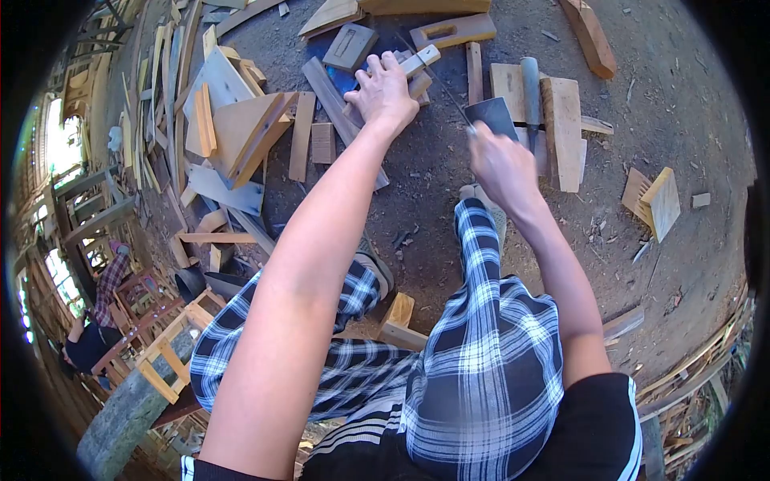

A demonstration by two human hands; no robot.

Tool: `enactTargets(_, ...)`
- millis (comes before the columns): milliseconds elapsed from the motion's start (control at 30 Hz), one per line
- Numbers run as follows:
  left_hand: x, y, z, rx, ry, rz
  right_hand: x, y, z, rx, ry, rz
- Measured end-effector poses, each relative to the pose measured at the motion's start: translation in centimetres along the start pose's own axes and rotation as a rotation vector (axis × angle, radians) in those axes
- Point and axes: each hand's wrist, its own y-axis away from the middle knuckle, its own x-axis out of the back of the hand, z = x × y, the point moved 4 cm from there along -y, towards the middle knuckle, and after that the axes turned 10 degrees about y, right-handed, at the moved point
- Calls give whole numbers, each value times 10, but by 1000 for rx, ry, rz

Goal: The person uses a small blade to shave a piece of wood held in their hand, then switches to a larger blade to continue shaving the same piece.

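My left hand (383, 90) presses down with bent fingers on a small pale wood piece (427, 58), which lies on other wood blocks. My right hand (504, 167), slightly blurred, is closed around the near end of a thin dark blade (449, 94). The blade runs up and left across the pale piece; whether it has teeth cannot be made out. Just beyond my right hand is a dark flat metal plate (493, 119), partly covered by the fingers. A grey-handled tool (530, 92) rests on wood blocks to the right.
A grey rectangular block (350, 46) and a slotted wood block (454, 31) lie beyond my hands. A thick wood block (563, 132) is at right. Boards and offcuts (241, 132) pile up on the left. Another person (92, 341) is at far left, near wooden frames.
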Motion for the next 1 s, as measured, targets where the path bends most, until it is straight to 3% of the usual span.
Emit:
enactTargets(167,-3,-3,3,-85,-2,28,19,24,7,-78,17,-118)
enactTargets(233,-4,-2,4,36,34,39,18,15,-6,3,74,-159)
enactTargets(500,0,-4,-1,-94,-9,-43,40,25,5,24,45,-100)
enactTargets(1000,0,-1,0,-94,-38,-25,24,30,3,47,93,-10)
